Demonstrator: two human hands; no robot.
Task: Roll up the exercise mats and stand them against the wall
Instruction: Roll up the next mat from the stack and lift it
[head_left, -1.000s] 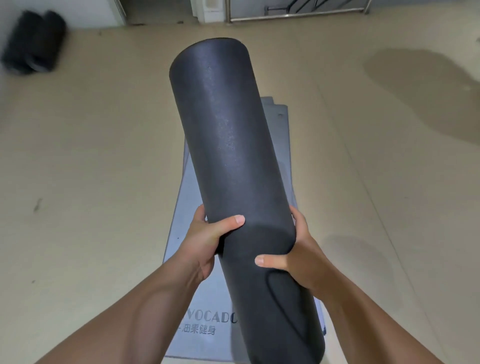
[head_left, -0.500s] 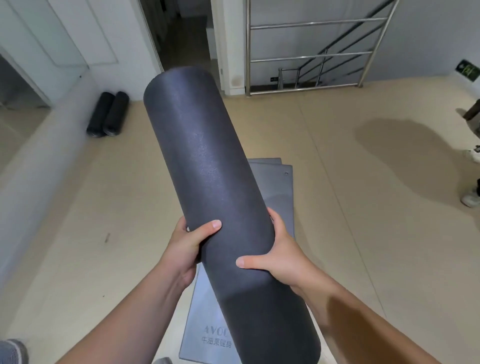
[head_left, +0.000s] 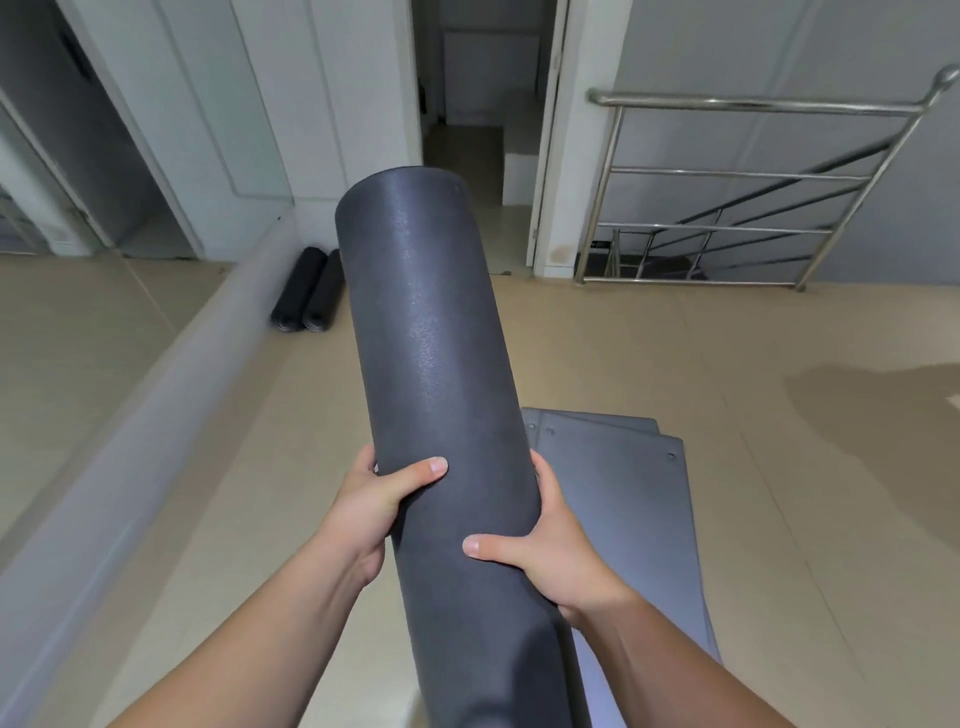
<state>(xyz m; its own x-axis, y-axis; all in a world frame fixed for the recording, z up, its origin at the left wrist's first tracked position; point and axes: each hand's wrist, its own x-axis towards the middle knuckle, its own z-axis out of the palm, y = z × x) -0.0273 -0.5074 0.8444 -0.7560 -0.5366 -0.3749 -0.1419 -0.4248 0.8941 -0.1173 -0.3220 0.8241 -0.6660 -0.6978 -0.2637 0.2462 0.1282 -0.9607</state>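
Observation:
A thick dark grey rolled exercise mat (head_left: 436, 364) fills the middle of the view, held off the floor and pointing up and away from me. My left hand (head_left: 371, 506) grips its left side with the thumb across the front. Lower down, my right hand (head_left: 550, 551) grips the right side. Flat grey mats (head_left: 623, 499) lie stacked on the floor behind and to the right of the roll. Two dark rolled mats (head_left: 309, 291) lie side by side on the floor at the foot of the left wall.
A mirrored wall with a low ledge (head_left: 156, 395) runs along the left. An open doorway (head_left: 472, 119) is straight ahead. A steel stair railing (head_left: 737, 192) stands at the back right. A damp-looking patch (head_left: 872, 415) marks the beige floor on the right.
The view has lifted and turned toward the left wall and doorway. The rolled mat has come more upright in both hands, and the flat mats now lie to its right.

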